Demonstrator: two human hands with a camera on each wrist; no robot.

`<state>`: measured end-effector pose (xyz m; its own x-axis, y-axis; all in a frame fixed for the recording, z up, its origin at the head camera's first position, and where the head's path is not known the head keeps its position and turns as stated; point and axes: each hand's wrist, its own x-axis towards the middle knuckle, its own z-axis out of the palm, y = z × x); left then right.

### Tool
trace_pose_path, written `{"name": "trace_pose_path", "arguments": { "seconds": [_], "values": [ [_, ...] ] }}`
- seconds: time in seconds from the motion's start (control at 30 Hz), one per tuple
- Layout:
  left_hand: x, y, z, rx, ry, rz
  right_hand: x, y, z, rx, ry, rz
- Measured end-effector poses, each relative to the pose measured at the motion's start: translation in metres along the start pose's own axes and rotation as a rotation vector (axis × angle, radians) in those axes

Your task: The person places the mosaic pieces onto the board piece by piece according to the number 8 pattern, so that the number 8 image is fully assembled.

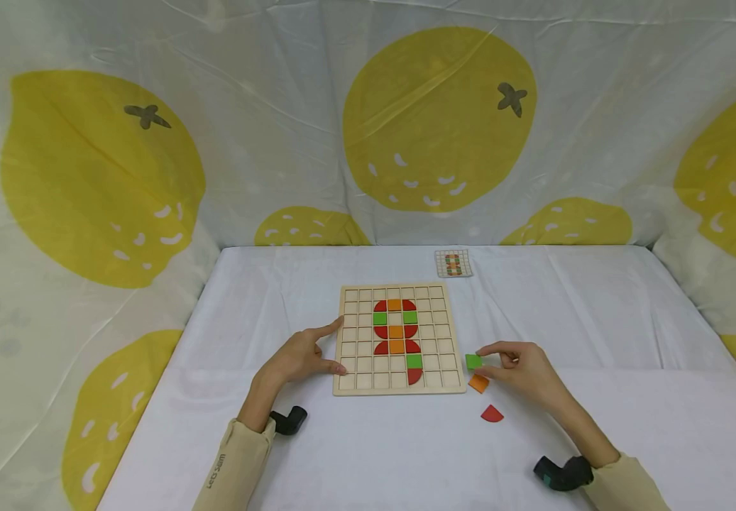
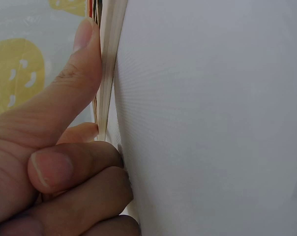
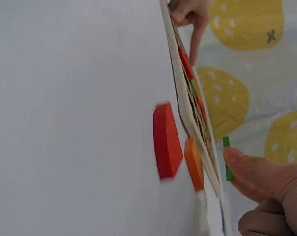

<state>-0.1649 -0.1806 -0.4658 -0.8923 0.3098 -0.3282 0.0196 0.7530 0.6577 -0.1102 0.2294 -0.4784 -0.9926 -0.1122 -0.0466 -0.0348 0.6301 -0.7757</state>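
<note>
A wooden grid board (image 1: pixel 368 382) lies on the white cloth, bearing several red quarter-circle, orange square and green square tiles in its cells. My left hand (image 1: pixel 297 356) is at the board's left edge, thumb and index finger spread apart and touching it. The other left fingers are curled under in the left wrist view. Just off the board's right edge, my right hand (image 1: pixel 521 369) pinches a green square tile (image 1: pixel 473 362) between thumb and index finger. Nearest below it are a loose orange square tile (image 1: pixel 479 384) and a red quarter-circle tile (image 1: pixel 492 414).
Behind the board, toward the far table edge, lies a small pattern card (image 1: pixel 453 263) printed with a coloured figure on a grid. A lemon-print cloth (image 1: pixel 278 142) hangs around the table's back and sides. Black wrist devices (image 1: pixel 562 474) sit at both cuffs.
</note>
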Motion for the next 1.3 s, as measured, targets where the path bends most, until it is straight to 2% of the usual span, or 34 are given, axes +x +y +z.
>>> {"name": "trace_pose_path", "arguments": {
  "seconds": [0.3,0.53,1.0,1.3],
  "values": [
    [0.001,-0.001,0.001,-0.008,-0.005,0.003,0.015,-0.050,0.055,0.101,-0.094,-0.074],
    [0.002,0.000,0.001,-0.014,-0.013,0.006,0.024,-0.069,0.088,0.114,-0.097,-0.127],
    [0.001,0.003,0.001,0.000,-0.007,-0.011,0.036,-0.080,0.107,0.055,-0.076,-0.169],
    [0.000,0.002,0.000,-0.001,-0.008,-0.015,0.036,-0.080,0.106,0.072,-0.100,-0.160]
  ]
}}
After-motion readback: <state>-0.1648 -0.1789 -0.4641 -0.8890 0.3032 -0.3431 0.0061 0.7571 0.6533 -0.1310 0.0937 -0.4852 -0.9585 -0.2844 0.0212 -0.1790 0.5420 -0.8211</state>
